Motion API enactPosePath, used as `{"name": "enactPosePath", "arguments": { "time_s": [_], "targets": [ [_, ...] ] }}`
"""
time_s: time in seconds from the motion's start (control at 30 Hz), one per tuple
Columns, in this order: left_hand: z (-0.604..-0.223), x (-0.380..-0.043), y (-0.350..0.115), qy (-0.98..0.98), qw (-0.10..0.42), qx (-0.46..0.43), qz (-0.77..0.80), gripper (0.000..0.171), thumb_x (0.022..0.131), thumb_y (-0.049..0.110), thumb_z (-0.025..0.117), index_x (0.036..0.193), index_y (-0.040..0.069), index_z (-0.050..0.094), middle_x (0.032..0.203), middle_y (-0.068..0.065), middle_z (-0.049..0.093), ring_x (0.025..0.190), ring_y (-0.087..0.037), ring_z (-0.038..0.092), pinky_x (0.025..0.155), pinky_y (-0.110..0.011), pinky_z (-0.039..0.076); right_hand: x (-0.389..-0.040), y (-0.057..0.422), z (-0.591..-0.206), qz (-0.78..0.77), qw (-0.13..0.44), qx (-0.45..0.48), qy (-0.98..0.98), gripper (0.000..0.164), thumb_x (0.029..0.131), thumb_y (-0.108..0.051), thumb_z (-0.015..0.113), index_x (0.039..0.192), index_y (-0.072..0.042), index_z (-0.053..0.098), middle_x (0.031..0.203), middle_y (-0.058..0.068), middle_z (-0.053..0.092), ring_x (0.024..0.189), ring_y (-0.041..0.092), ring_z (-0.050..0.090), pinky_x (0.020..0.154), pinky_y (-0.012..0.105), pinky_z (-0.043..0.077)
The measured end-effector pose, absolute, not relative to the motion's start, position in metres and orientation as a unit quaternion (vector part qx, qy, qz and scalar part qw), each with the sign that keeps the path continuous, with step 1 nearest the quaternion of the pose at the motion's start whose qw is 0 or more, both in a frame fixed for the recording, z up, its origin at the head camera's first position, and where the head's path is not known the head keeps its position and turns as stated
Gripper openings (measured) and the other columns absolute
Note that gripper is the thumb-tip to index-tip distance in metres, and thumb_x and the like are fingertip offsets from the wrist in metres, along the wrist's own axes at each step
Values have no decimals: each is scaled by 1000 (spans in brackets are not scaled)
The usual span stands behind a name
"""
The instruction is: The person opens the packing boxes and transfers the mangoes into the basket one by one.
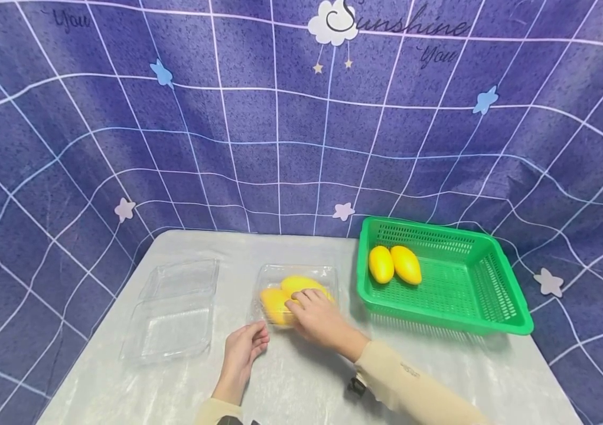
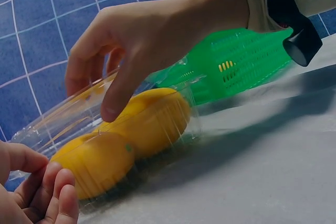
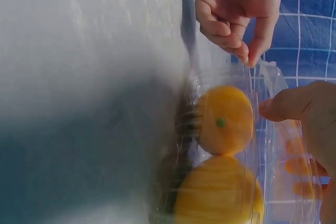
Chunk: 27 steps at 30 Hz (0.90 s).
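A clear plastic clamshell box (image 1: 265,277) stands mid-table with yellow mangoes inside, a front mango (image 2: 94,163) and a rear mango (image 1: 297,284). My left hand (image 1: 245,348) is at the box's front left corner, thumb and fingertips pinching the plastic edge. Over the box, my right hand (image 1: 318,317) holds the lid (image 3: 275,156), its thumb on the near side and the other fingers seen through the clear plastic. The lid sits above the mangoes; whether its rim is pressed down is hard to tell.
To the right stands a green basket (image 1: 445,316) holding two mangoes, a left one (image 1: 381,264) and a right one (image 1: 406,264). Another clear clamshell box (image 1: 168,330) lies opened on the left of the table (image 1: 301,383). A patterned blue cloth (image 1: 237,159) hangs behind.
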<state>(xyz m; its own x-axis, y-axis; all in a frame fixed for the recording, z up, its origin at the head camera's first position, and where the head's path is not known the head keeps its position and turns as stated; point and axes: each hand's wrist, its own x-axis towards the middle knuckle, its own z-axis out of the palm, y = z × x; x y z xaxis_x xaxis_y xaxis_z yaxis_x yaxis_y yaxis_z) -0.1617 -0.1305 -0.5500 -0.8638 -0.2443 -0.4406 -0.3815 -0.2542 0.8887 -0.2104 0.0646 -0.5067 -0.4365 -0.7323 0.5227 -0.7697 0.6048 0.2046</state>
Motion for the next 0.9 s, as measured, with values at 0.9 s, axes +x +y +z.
{"name": "enactPosePath", "arguments": {
  "time_s": [0.9],
  "targets": [
    [-549, -164, -133, 611, 53, -247, 750, 21, 91, 19, 63, 100, 0, 62, 78, 0, 65, 72, -13, 64, 64, -22, 55, -212, 21, -514, -5, 333, 430, -839, 24, 86, -28, 65, 104, -14, 67, 93, -2, 61, 86, 15, 57, 75, 26, 50]
  ]
}}
